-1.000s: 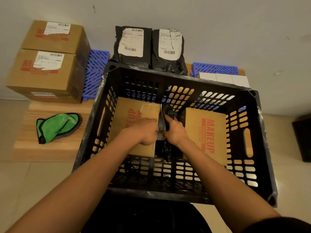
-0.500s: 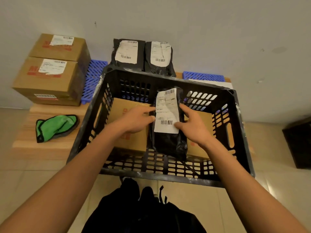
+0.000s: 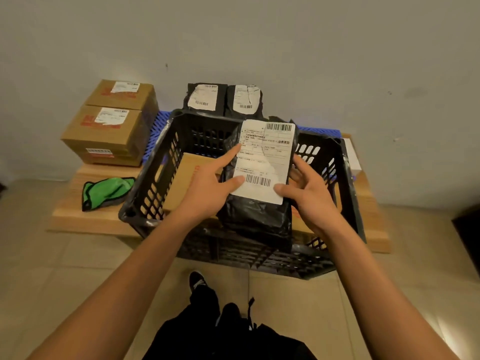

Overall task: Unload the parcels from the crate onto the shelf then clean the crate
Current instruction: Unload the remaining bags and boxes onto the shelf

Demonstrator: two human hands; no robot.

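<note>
The left hand [image 3: 210,188] and the right hand [image 3: 309,193] grasp one black parcel [image 3: 257,216] between them, thumbs pressed on its white label [image 3: 262,162] and fingers wrapped round its sides. The parcel stands upright, lifted above the black crate [image 3: 153,193], with its top edge higher than the crate's far rim and its lower end over the crate's middle.

Inside the crate, a brown box [image 3: 187,178] lies to the left of the held parcel, partly hidden behind the left hand. A second brown box [image 3: 298,224] shows only as a sliver to the right of the parcel, beneath the right wrist.

The crate sits on a low wooden shelf [image 3: 78,216]. Behind the crate, two black parcels [image 3: 223,100] lean side by side against the wall, labels facing out. To the crate's left, two stacked cartons [image 3: 111,123] stand at the back of the shelf, touching a blue grid mat [image 3: 155,136] that runs behind the crate. A green cloth [image 3: 106,189] lies on the shelf just beside the crate's left wall, in front of the cartons.
</note>
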